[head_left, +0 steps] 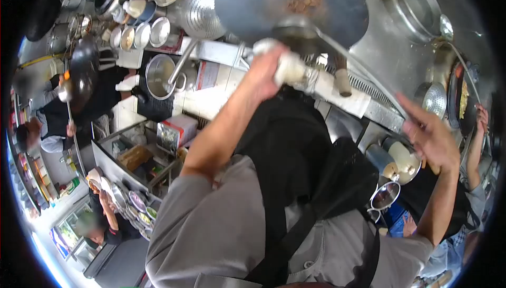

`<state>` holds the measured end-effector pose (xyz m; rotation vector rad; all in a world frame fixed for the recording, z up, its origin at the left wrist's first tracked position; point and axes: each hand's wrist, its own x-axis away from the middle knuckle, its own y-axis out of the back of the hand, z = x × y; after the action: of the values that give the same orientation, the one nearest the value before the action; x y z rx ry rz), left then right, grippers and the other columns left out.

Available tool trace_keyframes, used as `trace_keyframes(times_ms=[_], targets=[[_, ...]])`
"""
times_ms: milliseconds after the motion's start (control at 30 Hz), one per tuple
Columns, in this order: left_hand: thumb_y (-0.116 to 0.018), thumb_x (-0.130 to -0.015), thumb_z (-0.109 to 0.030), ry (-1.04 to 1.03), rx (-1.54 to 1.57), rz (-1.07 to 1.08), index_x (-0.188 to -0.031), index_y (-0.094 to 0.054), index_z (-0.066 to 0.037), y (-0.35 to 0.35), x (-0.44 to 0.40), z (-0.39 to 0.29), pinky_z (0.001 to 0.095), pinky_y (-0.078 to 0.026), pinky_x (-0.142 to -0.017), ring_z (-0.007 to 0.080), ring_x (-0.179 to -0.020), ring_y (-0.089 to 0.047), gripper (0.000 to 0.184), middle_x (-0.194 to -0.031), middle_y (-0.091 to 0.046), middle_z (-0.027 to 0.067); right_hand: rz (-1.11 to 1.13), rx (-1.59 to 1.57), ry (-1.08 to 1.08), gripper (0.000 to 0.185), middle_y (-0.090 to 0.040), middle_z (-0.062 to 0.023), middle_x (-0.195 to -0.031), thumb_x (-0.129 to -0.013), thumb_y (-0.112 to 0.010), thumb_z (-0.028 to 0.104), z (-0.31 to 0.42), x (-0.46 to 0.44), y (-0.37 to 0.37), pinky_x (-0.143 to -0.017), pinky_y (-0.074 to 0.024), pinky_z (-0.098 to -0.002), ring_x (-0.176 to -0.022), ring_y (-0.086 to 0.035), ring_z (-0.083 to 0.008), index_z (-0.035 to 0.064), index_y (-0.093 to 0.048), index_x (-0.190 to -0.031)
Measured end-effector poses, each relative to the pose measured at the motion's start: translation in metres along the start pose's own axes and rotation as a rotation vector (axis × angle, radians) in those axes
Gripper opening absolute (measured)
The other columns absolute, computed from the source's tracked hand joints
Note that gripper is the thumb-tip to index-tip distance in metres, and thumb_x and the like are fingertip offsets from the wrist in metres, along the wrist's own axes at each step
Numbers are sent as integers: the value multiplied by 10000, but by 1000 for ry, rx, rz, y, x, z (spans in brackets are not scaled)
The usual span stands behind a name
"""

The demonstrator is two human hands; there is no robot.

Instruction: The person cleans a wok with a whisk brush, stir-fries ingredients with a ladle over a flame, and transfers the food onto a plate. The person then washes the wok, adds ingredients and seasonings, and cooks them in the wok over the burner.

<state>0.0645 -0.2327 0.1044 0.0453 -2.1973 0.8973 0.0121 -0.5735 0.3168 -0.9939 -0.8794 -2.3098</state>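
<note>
My left hand [268, 71] is closed on a white cloth [291, 70] at the near edge of a large dark wok [348, 19]. Steam blurs the wok, and brown pieces of food [305, 2] show inside it. A long ladle [361, 69] runs from the wok to my right hand [429, 135], its bowl low over the wok's near side. The end of its handle lies between the thumb and fingers of that hand. Whether the cloth wraps a wok handle or the rim itself is hidden.
A perforated strainer [202, 11] and several metal bowls [159, 31] stand to the left. Below them is a steel pot [159, 77]. At right, a co-worker's hand [482, 119] is beside another pan [464, 101]. Another person [52, 124] holds a wok and ladle at far left.
</note>
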Motion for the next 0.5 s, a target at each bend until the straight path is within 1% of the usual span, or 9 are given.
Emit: trace_keyframes(times_ms=[67,100,167,267,300,367,433,467,500], targets=[[-596,-967,-190,-18,-52,-55,-1112,-596,-50,-25,-20,-21,441,-604,-771,274,-861,-709,201,-962,-695,115,-41,68,-1,563,-579,-51,-639,-997,-591,82,11,-19,0,-505,-433,-330,-462,-516,-156,146,-462,-1541],[-610,-960,-205,-85,-39,-36,-1109,-594,-46,-27,-42,-24,455,-605,-756,276,-846,-711,218,-964,-697,123,-165,209,189,567,-617,-93,-681,-991,-597,80,2,-40,-8,-557,-459,-356,-511,-554,-220,143,-460,-1539],[-635,-951,-220,-109,-115,-147,-1125,-583,-37,-2,-78,2,477,-605,-754,282,-868,-708,259,-971,-692,133,-414,494,579,577,-692,-177,-765,-980,-609,74,-40,-100,-45,-661,-510,-409,-610,-629,-349,136,-457,-1534],[-624,-966,-141,-223,-124,35,-1189,-559,-19,56,-63,53,441,-604,-812,254,-962,-688,262,-1088,-656,125,-565,471,502,578,-720,-256,-1034,-969,-619,77,-57,-123,-83,-828,-521,-432,-855,-655,-481,114,-459,-1523],[-608,-974,-122,-196,-263,-20,-1234,-554,-5,76,-58,65,425,-600,-839,252,-1006,-680,290,-1124,-654,125,-505,448,522,576,-708,-256,-1095,-967,-621,79,-56,-109,-79,-856,-521,-421,-914,-666,-467,111,-462,-1520],[-583,-980,-80,-151,-269,-35,-1268,-554,44,70,-28,62,435,-599,-833,279,-1025,-685,315,-1178,-657,156,-386,391,552,572,-684,-255,-1218,-963,-626,83,-45,-68,-58,-912,-519,-399,-1032,-689,-440,106,-470,-1513],[-581,-982,-79,-79,-219,-147,-1236,-568,49,38,-23,34,433,-606,-814,285,-1003,-697,285,-1125,-674,164,-204,308,349,568,-635,-256,-1307,-959,-627,85,-15,-36,-19,-969,-501,-391,-1140,-662,-413,99,-476,-1507],[-573,-995,-123,34,-136,-153,-1172,-589,20,12,-15,6,431,-609,-799,281,-978,-706,228,-1036,-690,154,-95,268,236,566,-611,-256,-1351,-957,-628,86,-8,-26,-10,-997,-492,-387,-1194,-648,-399,96,-479,-1504],[-561,-1002,-169,10,-118,-105,-1101,-599,-17,-18,-9,-20,439,-610,-751,277,-916,-712,185,-971,-691,142,-110,296,242,565,-614,-257,-1345,-958,-626,88,-4,-29,-10,-996,-493,-388,-1190,-654,-385,96,-479,-1503]])
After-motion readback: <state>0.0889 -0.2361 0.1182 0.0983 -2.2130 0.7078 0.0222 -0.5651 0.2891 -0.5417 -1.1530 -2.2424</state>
